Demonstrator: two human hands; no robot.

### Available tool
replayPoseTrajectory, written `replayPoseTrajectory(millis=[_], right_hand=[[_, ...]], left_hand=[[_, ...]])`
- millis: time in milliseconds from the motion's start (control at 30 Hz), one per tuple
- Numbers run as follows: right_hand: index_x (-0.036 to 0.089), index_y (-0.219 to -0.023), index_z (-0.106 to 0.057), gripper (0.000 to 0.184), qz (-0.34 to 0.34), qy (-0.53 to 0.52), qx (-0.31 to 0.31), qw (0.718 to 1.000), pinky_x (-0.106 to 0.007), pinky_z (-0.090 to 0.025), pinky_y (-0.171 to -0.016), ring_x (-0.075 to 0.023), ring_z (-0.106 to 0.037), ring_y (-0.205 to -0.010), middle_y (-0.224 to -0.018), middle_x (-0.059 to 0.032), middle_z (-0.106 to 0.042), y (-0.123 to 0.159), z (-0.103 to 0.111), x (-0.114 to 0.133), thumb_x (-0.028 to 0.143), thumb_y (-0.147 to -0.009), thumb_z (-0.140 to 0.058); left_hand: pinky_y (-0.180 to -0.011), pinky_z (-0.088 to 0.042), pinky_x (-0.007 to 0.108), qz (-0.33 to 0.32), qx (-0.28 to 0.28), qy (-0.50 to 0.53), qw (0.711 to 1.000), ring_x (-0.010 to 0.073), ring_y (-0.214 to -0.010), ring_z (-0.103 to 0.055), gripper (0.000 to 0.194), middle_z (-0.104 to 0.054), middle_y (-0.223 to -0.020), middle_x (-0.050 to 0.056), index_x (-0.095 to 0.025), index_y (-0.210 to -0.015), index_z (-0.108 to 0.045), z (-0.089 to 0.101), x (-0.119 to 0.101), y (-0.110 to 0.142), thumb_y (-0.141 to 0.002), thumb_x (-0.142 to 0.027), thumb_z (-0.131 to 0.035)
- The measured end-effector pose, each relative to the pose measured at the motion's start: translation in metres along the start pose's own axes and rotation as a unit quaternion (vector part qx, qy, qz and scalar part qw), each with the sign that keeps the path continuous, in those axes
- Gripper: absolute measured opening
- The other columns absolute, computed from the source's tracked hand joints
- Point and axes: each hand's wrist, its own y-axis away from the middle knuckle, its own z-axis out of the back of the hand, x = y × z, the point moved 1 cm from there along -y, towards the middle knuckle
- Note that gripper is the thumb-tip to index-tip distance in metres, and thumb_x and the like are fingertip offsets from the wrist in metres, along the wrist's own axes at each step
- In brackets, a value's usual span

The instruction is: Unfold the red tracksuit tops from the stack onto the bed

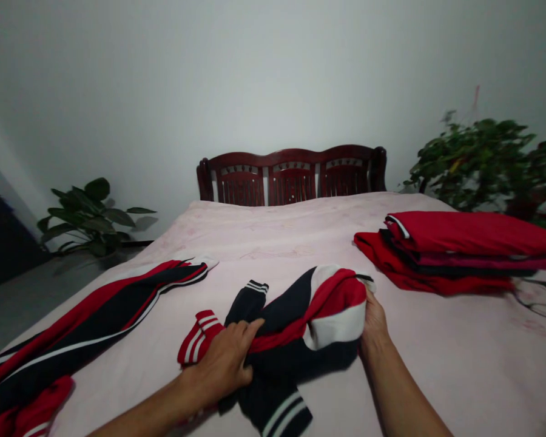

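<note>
A navy, red and white jacket (331,301) with striped cuffs lies bunched on the pink bedsheet in front of me. My left hand (231,353) grips its lower part, near a red cuff (195,347) and a navy cuff (288,419). At the other end my right hand (373,321) holds the collar end, the fingers mostly hidden behind the cloth. Off to the left lies another navy and red garment (113,306) with white stripes, stretched lengthwise along the bed and apart from my hands.
A stack of folded red and dark clothes (473,233) sits at the right, with eyeglasses (543,306) beside it. The bed (273,233) reaches back to a dark wooden headboard (291,176). Potted plants stand left (88,215) and right (482,161).
</note>
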Motion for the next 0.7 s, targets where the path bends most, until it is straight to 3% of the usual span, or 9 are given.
replayPoseTrajectory(millis=[133, 267, 400, 467, 533, 567, 633, 700], right_hand=[[0.024, -0.095, -0.071, 0.020, 0.012, 0.010, -0.016, 1.000, -0.039, -0.059, -0.094, -0.0221, -0.072, -0.096, -0.094, -0.0031, -0.078, -0.006, 0.005, 0.002, 0.027, -0.076, -0.074], [0.026, -0.103, -0.071, 0.027, -0.008, 0.025, 0.032, 0.999, -0.036, -0.060, -0.092, -0.0204, -0.072, -0.098, -0.102, -0.0036, -0.077, -0.003, 0.001, 0.002, 0.034, -0.076, -0.074], [0.026, -0.108, -0.071, 0.035, -0.032, 0.081, 0.051, 0.995, -0.033, -0.060, -0.089, -0.0207, -0.068, -0.108, -0.119, -0.0065, -0.073, 0.002, -0.005, -0.002, 0.032, -0.075, -0.075], [0.024, -0.106, -0.072, 0.035, -0.027, 0.100, 0.051, 0.993, -0.032, -0.060, -0.088, -0.0197, -0.070, -0.103, -0.114, -0.0066, -0.075, 0.003, -0.006, -0.005, 0.028, -0.072, -0.078], [0.023, -0.103, -0.072, 0.035, -0.017, 0.105, 0.047, 0.993, -0.029, -0.060, -0.085, -0.0165, -0.071, -0.092, -0.103, -0.0045, -0.076, 0.003, -0.006, -0.008, 0.020, -0.068, -0.079], [0.022, -0.102, -0.071, 0.036, -0.013, 0.107, 0.046, 0.993, -0.027, -0.061, -0.082, -0.0149, -0.071, -0.087, -0.098, -0.0034, -0.077, 0.003, -0.006, -0.009, 0.017, -0.067, -0.080], [0.020, -0.102, -0.071, 0.036, -0.013, 0.115, 0.044, 0.992, -0.025, -0.061, -0.077, -0.0132, -0.071, -0.080, -0.091, -0.0025, -0.076, 0.003, -0.006, -0.012, 0.014, -0.068, -0.079], [0.018, -0.101, -0.071, 0.032, -0.011, 0.127, 0.035, 0.991, -0.024, -0.062, -0.074, -0.0129, -0.071, -0.077, -0.086, -0.0029, -0.076, 0.003, -0.006, -0.014, 0.012, -0.070, -0.076]], left_hand=[[-0.088, -0.051, 0.040, 0.006, -0.041, -0.062, 0.997, 0.0295, -0.106, -0.063, 0.076, -0.065, -0.120, 0.011, -0.024, -0.144, -0.047, 0.042, 0.013, -0.024, -0.069, -0.012, -0.055], [-0.086, -0.050, 0.039, 0.085, -0.159, -0.134, 0.975, 0.0296, -0.107, -0.061, 0.062, -0.063, -0.119, 0.010, -0.026, -0.136, -0.054, 0.120, 0.041, -0.034, -0.075, -0.013, -0.057], [-0.095, -0.046, 0.043, 0.184, -0.299, -0.229, 0.908, 0.0308, -0.117, -0.053, 0.056, -0.057, -0.129, 0.010, -0.021, -0.140, -0.049, 0.202, 0.089, -0.008, -0.084, -0.017, -0.056], [-0.095, -0.046, 0.043, 0.271, -0.322, -0.278, 0.863, 0.0303, -0.117, -0.053, 0.059, -0.055, -0.130, 0.007, -0.023, -0.143, -0.044, 0.226, 0.120, 0.022, -0.086, -0.022, -0.057], [-0.093, -0.046, 0.044, 0.352, -0.287, -0.305, 0.837, 0.0298, -0.117, -0.053, 0.059, -0.054, -0.128, 0.004, -0.023, -0.147, -0.038, 0.226, 0.155, 0.061, -0.089, -0.030, -0.049], [-0.092, -0.046, 0.045, 0.347, -0.241, -0.314, 0.850, 0.0307, -0.117, -0.053, 0.056, -0.054, -0.128, 0.005, -0.021, -0.149, -0.035, 0.216, 0.173, 0.082, -0.094, -0.033, -0.036], [-0.089, -0.046, 0.048, 0.396, -0.172, -0.304, 0.849, 0.0311, -0.113, -0.055, 0.057, -0.059, -0.118, 0.004, -0.018, -0.146, -0.039, 0.182, 0.211, 0.127, -0.093, -0.030, -0.021], [-0.086, -0.046, 0.049, 0.394, -0.128, -0.251, 0.875, 0.0261, -0.096, -0.062, 0.057, -0.066, -0.101, 0.005, -0.013, -0.129, -0.057, 0.136, 0.248, 0.167, -0.088, -0.029, -0.021]])
